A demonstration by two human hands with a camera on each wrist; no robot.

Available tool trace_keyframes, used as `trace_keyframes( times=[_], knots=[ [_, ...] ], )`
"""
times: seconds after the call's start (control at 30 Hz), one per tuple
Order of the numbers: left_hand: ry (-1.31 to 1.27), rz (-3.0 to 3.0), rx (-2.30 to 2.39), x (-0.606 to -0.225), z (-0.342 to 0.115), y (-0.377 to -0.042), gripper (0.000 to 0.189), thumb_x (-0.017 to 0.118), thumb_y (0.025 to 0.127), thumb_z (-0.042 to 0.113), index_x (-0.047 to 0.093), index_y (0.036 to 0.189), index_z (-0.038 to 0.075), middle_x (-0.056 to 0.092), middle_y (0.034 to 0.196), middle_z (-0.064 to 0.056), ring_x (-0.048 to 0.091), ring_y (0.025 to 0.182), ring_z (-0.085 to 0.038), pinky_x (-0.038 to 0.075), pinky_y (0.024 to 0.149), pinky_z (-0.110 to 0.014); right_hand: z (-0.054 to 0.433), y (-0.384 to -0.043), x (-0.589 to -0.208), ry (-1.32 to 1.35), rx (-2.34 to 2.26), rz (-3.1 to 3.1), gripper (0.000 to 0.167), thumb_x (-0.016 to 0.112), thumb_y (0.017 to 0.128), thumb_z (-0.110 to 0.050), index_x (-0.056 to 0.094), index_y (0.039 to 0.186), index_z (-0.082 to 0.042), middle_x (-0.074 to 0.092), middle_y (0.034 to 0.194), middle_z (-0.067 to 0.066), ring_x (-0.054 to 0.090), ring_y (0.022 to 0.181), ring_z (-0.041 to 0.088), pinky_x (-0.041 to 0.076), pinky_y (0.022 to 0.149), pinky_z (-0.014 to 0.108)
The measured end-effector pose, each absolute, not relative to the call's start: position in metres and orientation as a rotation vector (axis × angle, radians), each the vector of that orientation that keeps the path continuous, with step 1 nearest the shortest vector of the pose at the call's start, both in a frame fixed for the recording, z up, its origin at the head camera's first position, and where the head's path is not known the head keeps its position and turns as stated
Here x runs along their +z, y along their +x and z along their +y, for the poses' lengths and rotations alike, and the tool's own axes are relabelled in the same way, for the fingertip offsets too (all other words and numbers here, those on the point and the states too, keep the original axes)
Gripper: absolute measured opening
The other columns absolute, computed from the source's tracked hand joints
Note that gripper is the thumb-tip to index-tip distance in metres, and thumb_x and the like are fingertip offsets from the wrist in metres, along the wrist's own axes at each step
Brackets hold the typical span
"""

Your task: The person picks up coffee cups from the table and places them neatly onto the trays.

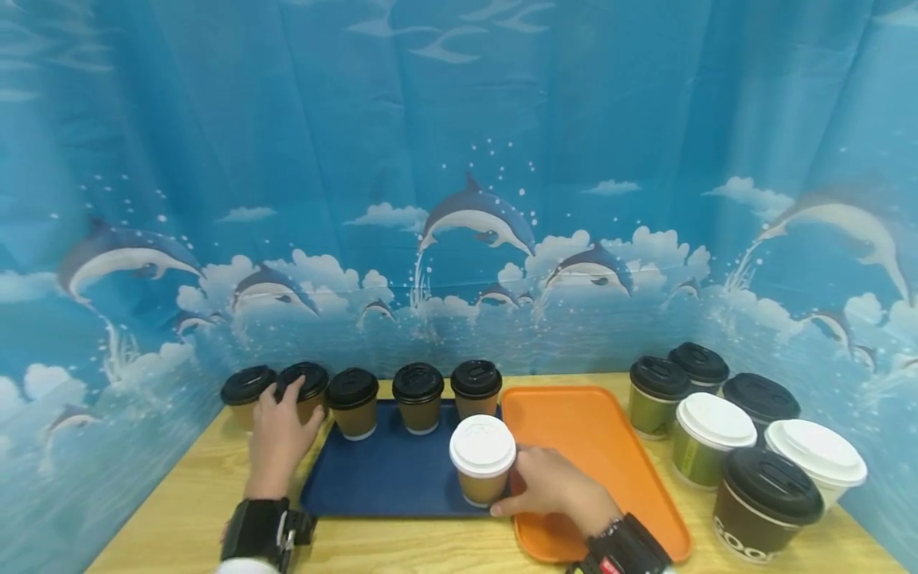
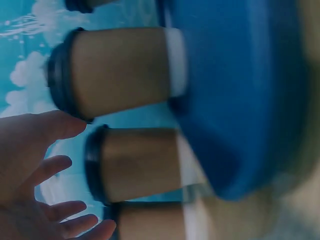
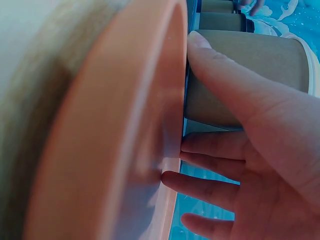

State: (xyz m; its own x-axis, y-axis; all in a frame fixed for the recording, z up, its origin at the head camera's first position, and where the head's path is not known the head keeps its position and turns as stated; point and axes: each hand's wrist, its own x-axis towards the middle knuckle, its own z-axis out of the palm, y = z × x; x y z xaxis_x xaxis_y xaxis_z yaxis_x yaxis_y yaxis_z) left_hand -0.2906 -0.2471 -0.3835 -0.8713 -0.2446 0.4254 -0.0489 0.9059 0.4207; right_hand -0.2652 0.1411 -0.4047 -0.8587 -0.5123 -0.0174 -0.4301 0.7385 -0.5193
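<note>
My right hand (image 1: 552, 485) is beside a brown paper cup with a white lid (image 1: 483, 446), which stands upright at the right end of the blue tray (image 1: 383, 482). In the right wrist view, the thumb (image 3: 220, 65) lies along the cup's brown side, while the other fingers are extended and spread. My left hand (image 1: 276, 438) reaches to a brown cup with a black lid (image 1: 307, 376) left of the tray. Its fingers are spread near the lids in the left wrist view; whether they touch one is unclear. Another black-lidded cup (image 1: 247, 387) stands further left.
Along the blue tray's back edge stand three black-lidded brown cups (image 1: 419, 399). An orange tray (image 1: 566, 414) adjoins on the right. Beyond it is a cluster of several larger cups, including a green one with a white lid (image 1: 710, 438) and a dark one (image 1: 763, 502). A dolphin-print curtain (image 1: 459, 119) hangs behind.
</note>
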Motion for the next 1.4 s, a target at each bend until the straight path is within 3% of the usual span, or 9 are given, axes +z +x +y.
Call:
trace_keyframes(
  times=[0.17, 0.3, 0.6, 0.8, 1.0, 1.4],
  knots=[
    [0.242, -2.666, -0.570, -0.393, -0.253, -0.294, 0.069, 0.067, 0.095, 0.022, 0.036, 0.154, 0.001, 0.018, 0.154, -0.044, 0.025, 0.135, -0.065, 0.046, 0.084, -0.073, 0.141, -0.265, -0.404, -0.767, -0.774, 2.777, 0.080, 0.091, 0.073, -0.042, 0.058, 0.136, -0.005, 0.067, 0.126, 0.010, 0.064, 0.111, 0.028, 0.050, 0.097, 0.051],
    [0.241, -2.652, -0.584, -0.396, -0.255, -0.296, 0.065, 0.067, 0.095, 0.021, 0.039, 0.151, 0.002, 0.018, 0.154, -0.043, 0.025, 0.136, -0.064, 0.045, 0.085, -0.073, 0.141, -0.265, -0.402, -0.773, -0.776, 2.775, 0.080, 0.090, 0.073, -0.041, 0.058, 0.137, -0.005, 0.067, 0.127, 0.011, 0.064, 0.113, 0.029, 0.050, 0.099, 0.052],
    [0.215, -2.530, -0.628, -0.398, -0.254, -0.298, 0.048, 0.073, 0.091, 0.016, 0.047, 0.126, -0.003, 0.027, 0.149, -0.044, 0.032, 0.131, -0.064, 0.044, 0.088, -0.071, 0.142, -0.263, -0.400, -0.759, -0.801, 2.763, 0.082, 0.091, 0.073, -0.040, 0.057, 0.138, -0.004, 0.066, 0.128, 0.012, 0.063, 0.114, 0.030, 0.049, 0.100, 0.053],
    [0.161, -2.447, -0.638, -0.400, -0.257, -0.299, 0.043, 0.080, 0.086, 0.012, 0.046, 0.108, -0.003, 0.026, 0.149, -0.047, 0.028, 0.135, -0.066, 0.042, 0.091, -0.073, 0.142, -0.263, -0.400, -0.757, -0.796, 2.763, 0.082, 0.091, 0.073, -0.040, 0.056, 0.138, -0.003, 0.066, 0.128, 0.012, 0.063, 0.114, 0.031, 0.048, 0.100, 0.054],
    [0.141, -2.427, -0.633, -0.402, -0.259, -0.302, 0.041, 0.082, 0.083, 0.012, 0.048, 0.098, -0.003, 0.026, 0.150, -0.047, 0.026, 0.137, -0.065, 0.039, 0.095, -0.074, 0.142, -0.265, -0.403, -0.764, -0.789, 2.767, 0.083, 0.090, 0.073, -0.042, 0.056, 0.138, -0.004, 0.066, 0.128, 0.011, 0.063, 0.114, 0.030, 0.048, 0.101, 0.053],
    [0.120, -2.325, -0.551, -0.407, -0.257, -0.300, 0.041, 0.086, 0.079, 0.009, 0.050, 0.094, -0.005, 0.038, 0.138, -0.045, 0.040, 0.125, -0.063, 0.047, 0.083, -0.071, 0.143, -0.266, -0.405, -0.763, -0.792, 2.750, 0.083, 0.090, 0.075, -0.041, 0.055, 0.140, -0.004, 0.064, 0.132, 0.011, 0.062, 0.118, 0.030, 0.048, 0.102, 0.052]
  ],
)
